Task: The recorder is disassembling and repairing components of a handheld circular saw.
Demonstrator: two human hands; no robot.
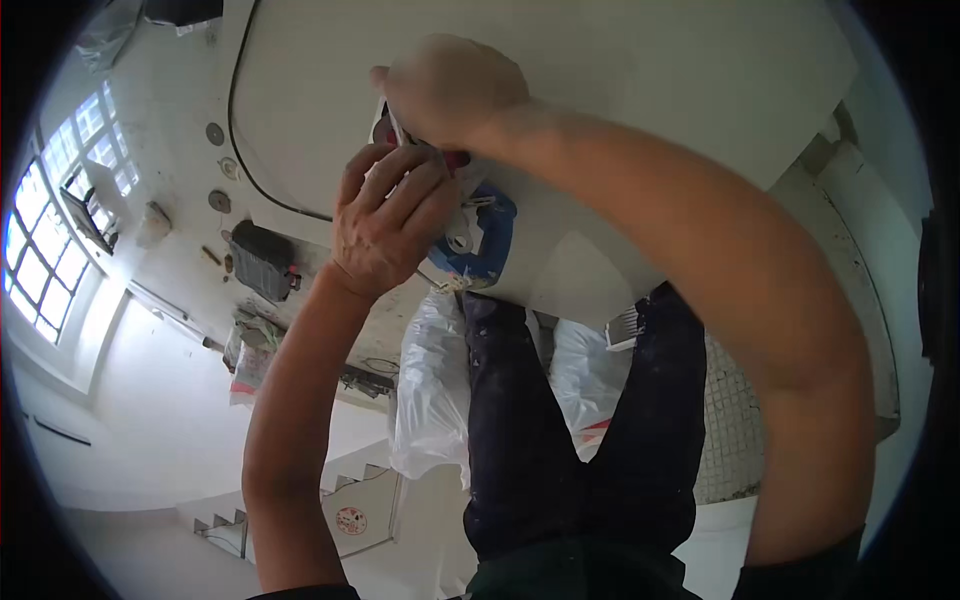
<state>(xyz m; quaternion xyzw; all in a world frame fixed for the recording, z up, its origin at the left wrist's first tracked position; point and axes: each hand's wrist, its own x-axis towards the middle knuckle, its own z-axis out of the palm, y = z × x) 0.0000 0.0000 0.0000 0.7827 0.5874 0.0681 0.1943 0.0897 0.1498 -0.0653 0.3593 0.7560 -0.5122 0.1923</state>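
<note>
Near the top centre, my left hand (393,215) has its fingers curled over a red, dark and metal object (395,128) that is mostly hidden. My right hand (450,88) is motion-blurred above it, at the same object, with its fingers mostly out of sight. Beside and below my left hand, a blue tool-like piece (485,255) with a metal part and pale residue on it lies on the large pale board (680,60), at its near edge. A black cable (260,180) runs along the board to the left of my hands.
My legs (510,420) are below the board, beside white plastic bags (430,390). On the dusty floor to the left are a dark case (262,262), round discs (219,200) and bundled items (250,355). A window (40,260) is at far left, a tiled strip (725,420) at right.
</note>
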